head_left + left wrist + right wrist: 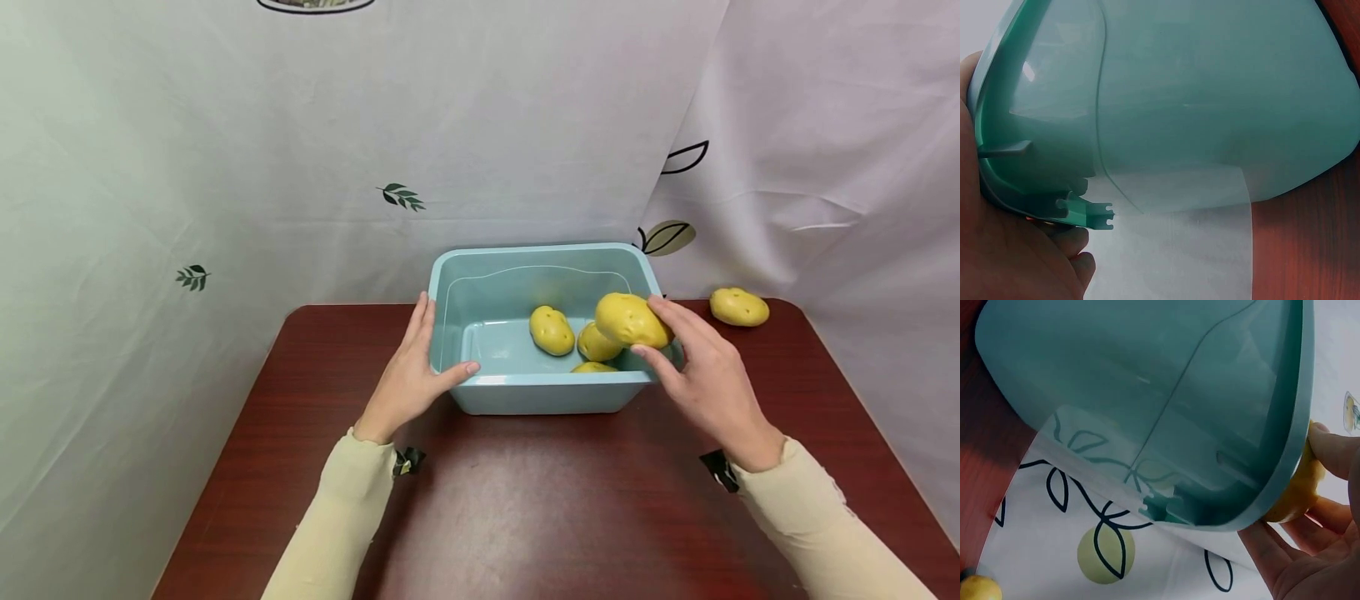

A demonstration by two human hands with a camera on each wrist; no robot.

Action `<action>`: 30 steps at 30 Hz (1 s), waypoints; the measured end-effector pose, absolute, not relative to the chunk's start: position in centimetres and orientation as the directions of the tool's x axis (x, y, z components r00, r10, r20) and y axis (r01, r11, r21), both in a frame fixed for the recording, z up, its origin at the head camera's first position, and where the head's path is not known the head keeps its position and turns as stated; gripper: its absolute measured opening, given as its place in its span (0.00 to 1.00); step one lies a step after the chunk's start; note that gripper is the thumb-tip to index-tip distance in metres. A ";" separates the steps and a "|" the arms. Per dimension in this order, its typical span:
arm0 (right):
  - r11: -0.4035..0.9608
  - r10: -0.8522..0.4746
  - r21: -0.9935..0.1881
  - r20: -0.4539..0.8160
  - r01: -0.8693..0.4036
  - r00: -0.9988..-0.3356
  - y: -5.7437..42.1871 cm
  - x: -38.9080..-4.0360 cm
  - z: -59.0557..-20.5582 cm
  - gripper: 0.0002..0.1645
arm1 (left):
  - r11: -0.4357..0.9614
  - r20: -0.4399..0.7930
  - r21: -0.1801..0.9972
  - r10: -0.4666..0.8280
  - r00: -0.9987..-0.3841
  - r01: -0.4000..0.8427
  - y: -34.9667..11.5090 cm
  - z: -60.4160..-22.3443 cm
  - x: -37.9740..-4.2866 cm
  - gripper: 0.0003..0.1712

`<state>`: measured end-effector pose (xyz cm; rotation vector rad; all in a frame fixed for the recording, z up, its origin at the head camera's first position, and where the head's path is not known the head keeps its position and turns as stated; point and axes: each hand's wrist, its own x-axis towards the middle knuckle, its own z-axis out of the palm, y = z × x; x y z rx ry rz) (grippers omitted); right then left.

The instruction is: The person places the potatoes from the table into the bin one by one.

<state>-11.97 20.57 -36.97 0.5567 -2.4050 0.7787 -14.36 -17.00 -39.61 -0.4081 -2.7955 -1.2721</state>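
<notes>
A light blue plastic bin (536, 393) stands near the back edge of the table. My left hand (405, 371) holds its front left corner, thumb over the front rim and fingers along the left side. My right hand (708, 375) grips a yellow potato (628, 320) between thumb and fingers, above the bin's right end. In the right wrist view this potato (1300, 487) is partly hidden behind the bin's rim. Inside the bin lie a potato (551, 331) in the middle, another potato (597, 342) to its right, and a third potato (595, 367) half hidden by the front wall.
One more potato (738, 307) lies at the table's back right corner. The dark red table (510, 500) backs onto a white cloth (300, 150) printed with leaves. Beside the bin's right end, the cloth hangs close behind the table edge.
</notes>
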 end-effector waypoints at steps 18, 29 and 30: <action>0.752 -0.264 -0.405 0.539 -0.521 -0.800 19.1 -12.3 -36.7 0.40 | 0.629 0.143 0.736 0.219 -0.965 0.252 -17.0 -39.6 -14.3 0.64; 0.740 -0.308 -0.425 0.474 -0.521 -0.825 18.6 -12.6 -36.7 0.34 | 0.625 0.142 0.739 0.219 -0.965 0.250 -17.0 -39.5 -14.3 0.64; 0.741 -0.311 -0.427 0.466 -0.518 -0.828 18.6 -12.6 -36.7 0.34 | 0.625 0.142 0.740 0.218 -0.966 0.250 -17.0 -39.5 -14.3 0.64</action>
